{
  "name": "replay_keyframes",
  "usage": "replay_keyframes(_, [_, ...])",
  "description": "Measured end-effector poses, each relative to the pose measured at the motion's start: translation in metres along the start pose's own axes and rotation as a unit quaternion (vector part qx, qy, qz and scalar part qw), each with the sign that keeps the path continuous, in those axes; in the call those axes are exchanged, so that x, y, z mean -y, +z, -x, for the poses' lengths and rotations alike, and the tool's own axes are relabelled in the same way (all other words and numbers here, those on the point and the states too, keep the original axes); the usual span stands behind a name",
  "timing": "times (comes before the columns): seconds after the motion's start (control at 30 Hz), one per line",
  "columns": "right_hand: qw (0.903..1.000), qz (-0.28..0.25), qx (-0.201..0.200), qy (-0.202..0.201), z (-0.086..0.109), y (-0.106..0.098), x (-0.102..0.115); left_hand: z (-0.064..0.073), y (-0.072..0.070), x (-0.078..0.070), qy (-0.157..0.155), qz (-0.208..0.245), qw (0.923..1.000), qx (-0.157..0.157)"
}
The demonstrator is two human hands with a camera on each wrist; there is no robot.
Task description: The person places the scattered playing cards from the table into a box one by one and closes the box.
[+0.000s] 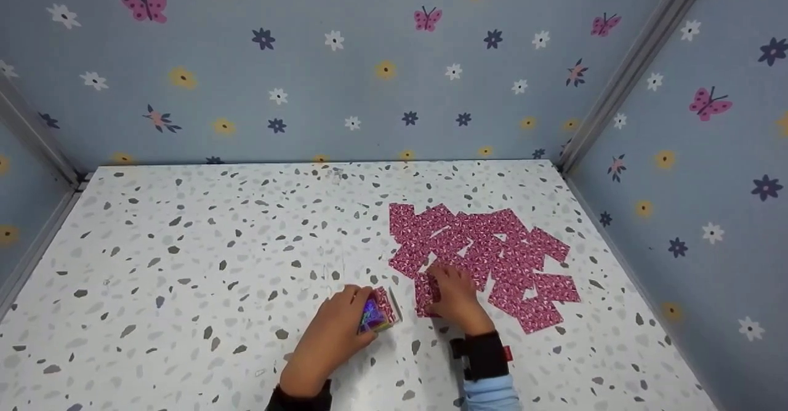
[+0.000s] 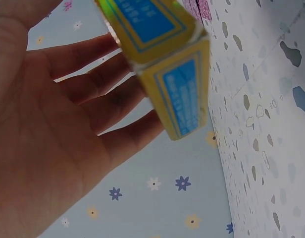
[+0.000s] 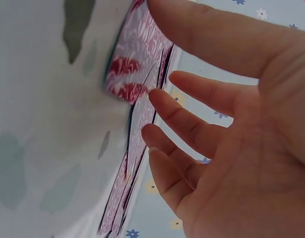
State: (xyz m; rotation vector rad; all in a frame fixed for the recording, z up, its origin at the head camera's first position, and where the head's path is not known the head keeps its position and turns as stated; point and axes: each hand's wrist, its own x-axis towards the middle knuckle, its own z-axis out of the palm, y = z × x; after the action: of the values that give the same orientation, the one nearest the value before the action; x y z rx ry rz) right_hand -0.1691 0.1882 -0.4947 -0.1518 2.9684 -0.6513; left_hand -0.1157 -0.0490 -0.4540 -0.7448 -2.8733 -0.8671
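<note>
My left hand (image 1: 335, 322) grips a small card box (image 1: 373, 316) between thumb and fingers, close over the table. Its top has a shiny blue-purple patch with pink patterning beside it; gold and blue printed sides of the box (image 2: 177, 91) show in the left wrist view. To the right, my right hand (image 1: 457, 297) rests over a pink patterned card (image 1: 423, 303) at the near left of a spread of similar cards (image 1: 514, 263). In the right wrist view the thumb (image 3: 207, 34) is right at the card (image 3: 130, 74), and the other fingers are loosely bent and spread apart.
The overlapping pink cards cover the right middle of the white speckled table (image 1: 184, 263). A blue floral panel (image 1: 345, 91) rises along the back edge, with another side panel (image 1: 695, 171) at the right.
</note>
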Motion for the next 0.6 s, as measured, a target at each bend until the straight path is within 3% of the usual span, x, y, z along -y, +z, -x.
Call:
replay_keyframes(0.23, [0.9998, 0.017, 0.005, 0.004, 0.0009, -0.0002, 0.0015, 0.0000, -0.0014, 0.0013, -0.003, 0.004, 1.0000, 0.002])
replay_keyframes(0.6, [0.9985, -0.012, 0.026, 0.046, 0.0034, -0.0002, -0.0014, 0.0016, -0.0017, 0.0012, -0.003, -0.008, 1.0000, -0.003])
